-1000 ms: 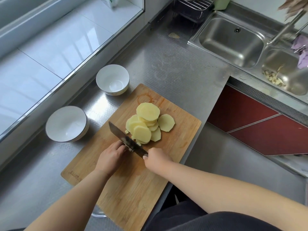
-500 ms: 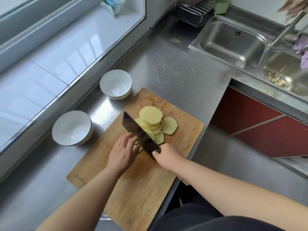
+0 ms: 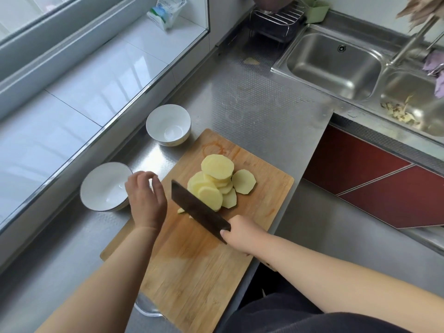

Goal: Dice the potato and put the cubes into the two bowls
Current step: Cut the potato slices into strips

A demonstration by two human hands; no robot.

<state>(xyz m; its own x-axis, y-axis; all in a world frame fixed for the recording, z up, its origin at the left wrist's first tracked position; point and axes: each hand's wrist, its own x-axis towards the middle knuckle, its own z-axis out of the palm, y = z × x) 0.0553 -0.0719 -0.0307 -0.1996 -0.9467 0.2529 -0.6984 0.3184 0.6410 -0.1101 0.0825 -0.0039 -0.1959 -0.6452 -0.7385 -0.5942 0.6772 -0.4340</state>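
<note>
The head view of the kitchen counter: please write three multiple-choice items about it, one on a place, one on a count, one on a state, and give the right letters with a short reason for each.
1. Where do the potato slices lie?
A. In the sink
B. On the wooden cutting board
C. In a bowl

2. How many white bowls stand on the counter beside the board?
A. One
B. Two
C. Three

3. What is the right hand doing?
A. Gripping the knife
B. Resting flat on the counter
C. Holding a bowl

Answers:
1 B, the slices are stacked on the board's far half.
2 B, a near bowl and a far bowl stand left of the board, both without potato.
3 A, its fingers wrap the handle end of the dark blade, while the left hand hovers by the near bowl, fingers loosely curled.
</note>
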